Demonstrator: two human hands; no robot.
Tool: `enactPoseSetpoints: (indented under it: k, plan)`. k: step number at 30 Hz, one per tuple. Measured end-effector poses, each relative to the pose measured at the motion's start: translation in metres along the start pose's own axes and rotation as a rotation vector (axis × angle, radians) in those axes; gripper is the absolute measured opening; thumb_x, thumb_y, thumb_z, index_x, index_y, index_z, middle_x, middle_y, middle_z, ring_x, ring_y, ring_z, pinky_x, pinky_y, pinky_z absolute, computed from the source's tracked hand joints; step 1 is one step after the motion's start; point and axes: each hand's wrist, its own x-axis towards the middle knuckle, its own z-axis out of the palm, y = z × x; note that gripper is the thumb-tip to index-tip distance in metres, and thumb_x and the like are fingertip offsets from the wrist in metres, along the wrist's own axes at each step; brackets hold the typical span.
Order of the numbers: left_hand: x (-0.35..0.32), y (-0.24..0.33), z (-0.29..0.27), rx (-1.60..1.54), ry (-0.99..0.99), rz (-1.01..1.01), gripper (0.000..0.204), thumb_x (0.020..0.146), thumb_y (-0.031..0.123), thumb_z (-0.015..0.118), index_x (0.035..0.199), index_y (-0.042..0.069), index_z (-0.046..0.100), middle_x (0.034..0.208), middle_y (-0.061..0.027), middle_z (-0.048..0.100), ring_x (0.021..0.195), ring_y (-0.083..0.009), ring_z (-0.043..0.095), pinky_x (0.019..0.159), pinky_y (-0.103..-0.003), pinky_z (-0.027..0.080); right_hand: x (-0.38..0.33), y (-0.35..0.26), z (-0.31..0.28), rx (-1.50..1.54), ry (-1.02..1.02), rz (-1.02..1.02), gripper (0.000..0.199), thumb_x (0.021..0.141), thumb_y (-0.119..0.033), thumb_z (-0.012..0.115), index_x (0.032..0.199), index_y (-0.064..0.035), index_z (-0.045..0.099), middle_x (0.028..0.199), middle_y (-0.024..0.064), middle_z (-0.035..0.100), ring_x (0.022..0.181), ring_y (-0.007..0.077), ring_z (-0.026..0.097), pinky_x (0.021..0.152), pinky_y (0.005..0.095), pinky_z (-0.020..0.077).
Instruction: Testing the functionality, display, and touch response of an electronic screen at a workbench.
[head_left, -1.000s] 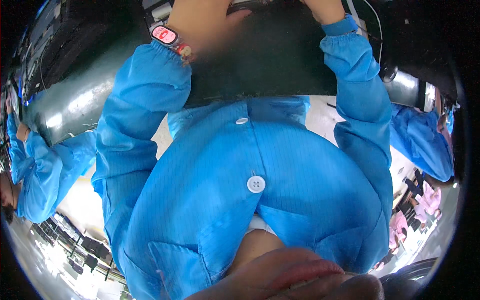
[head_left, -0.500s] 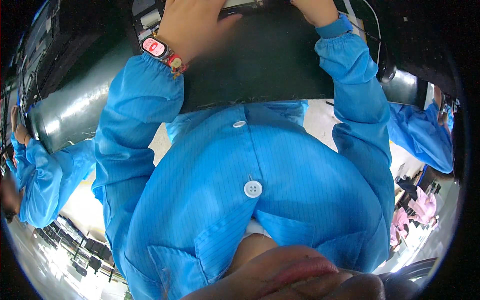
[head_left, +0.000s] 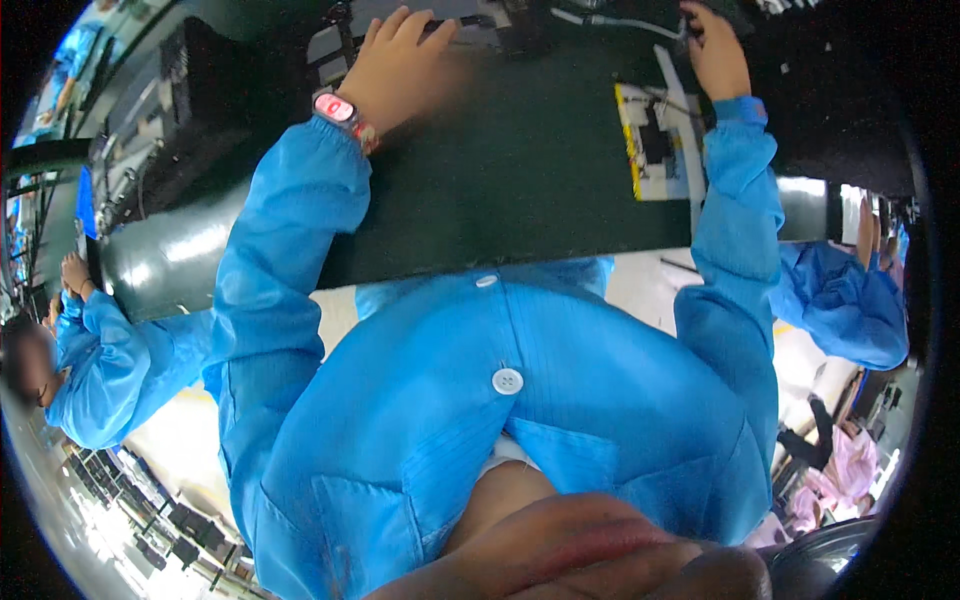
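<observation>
My left hand point(head_left: 408, 68) lies with its fingers spread at the far side of the green work surface point(head_left: 500, 190), next to some dark and grey flat parts point(head_left: 325, 45). Nothing shows in its grip. Farther right, my right hand point(head_left: 718, 60) has its thumb and fingers bent together around the end of a thin white cable point(head_left: 610, 20). The cable runs left from those fingers across the dark surface. Exactly how the fingertips meet the cable end is hard to make out.
Near my right wrist lies a flat card with a yellow edge point(head_left: 632, 150) and dark pieces on it, beside a long pale strip point(head_left: 690, 150). Co-workers in blue sit at left point(head_left: 120, 360) and right point(head_left: 840, 300). Dark equipment point(head_left: 150, 110) stands at the left.
The view has shifted, showing more of the work surface. My right hand has moved right, and the cable end is now at its fingers. My left hand stays spread on the far left side.
</observation>
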Motion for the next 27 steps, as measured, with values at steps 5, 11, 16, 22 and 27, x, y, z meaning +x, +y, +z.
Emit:
enactPoseSetpoints:
  k: [5,11,16,22,27]
  plan:
    - [0.057,-0.089,0.042,0.099,-0.121,-0.093,0.055,0.084,0.041,0.056,0.131,0.016,0.041,0.133,-0.0142,0.041,0.126,-0.0335,0.035,0.103,-0.048,0.03,0.024,-0.048,-0.004,0.323,0.022,-0.023,0.051,0.077,0.004,0.044,0.125,-0.0122,0.048,0.116,0.0173,0.054,0.109,0.0337,0.05,0.096,0.0398,0.0397]
    - [0.114,-0.081,0.008,0.155,0.371,-0.069,0.04,0.079,0.032,0.058,0.113,0.012,0.059,0.114,-0.0192,0.054,0.112,-0.0355,0.047,0.094,-0.046,0.034,0.059,-0.101,0.024,0.186,0.003,-0.171,0.058,0.077,0.006,0.048,0.132,-0.0076,0.039,0.128,0.0162,0.047,0.119,0.0319,0.043,0.103,0.0372,0.0338]
    - [0.055,-0.035,-0.058,0.29,-0.084,0.006,0.048,0.084,0.03,0.057,0.129,0.021,0.044,0.138,-0.0075,0.036,0.13,-0.0287,0.03,0.106,-0.05,0.025,0.064,-0.103,0.042,0.083,0.018,-0.159,0.055,0.077,0.0,0.055,0.13,-0.0055,0.042,0.13,0.0127,0.047,0.118,0.0299,0.044,0.101,0.0372,0.036]
    - [-0.083,-0.038,-0.197,0.249,0.042,-0.322,0.036,0.08,0.014,0.062,0.115,0.009,0.057,0.124,-0.014,0.051,0.118,-0.0317,0.045,0.098,-0.044,0.035,0.081,-0.126,0.014,-0.4,-0.058,-0.186,0.039,0.083,-0.01,0.047,0.122,-0.0061,0.05,0.127,0.0084,0.05,0.12,0.028,0.044,0.097,0.0439,0.0371]
    - [-0.247,-0.171,-0.241,0.473,0.333,-0.853,0.043,0.092,0.037,0.042,0.11,0.002,0.058,0.112,-0.0218,0.057,0.105,-0.0399,0.051,0.09,-0.043,0.04,0.127,-0.27,0.006,0.446,-0.067,-0.397,0.049,0.084,-0.023,0.057,0.122,0.005,0.044,0.11,0.0226,0.056,0.106,0.0351,0.052,0.091,0.0412,0.0414]
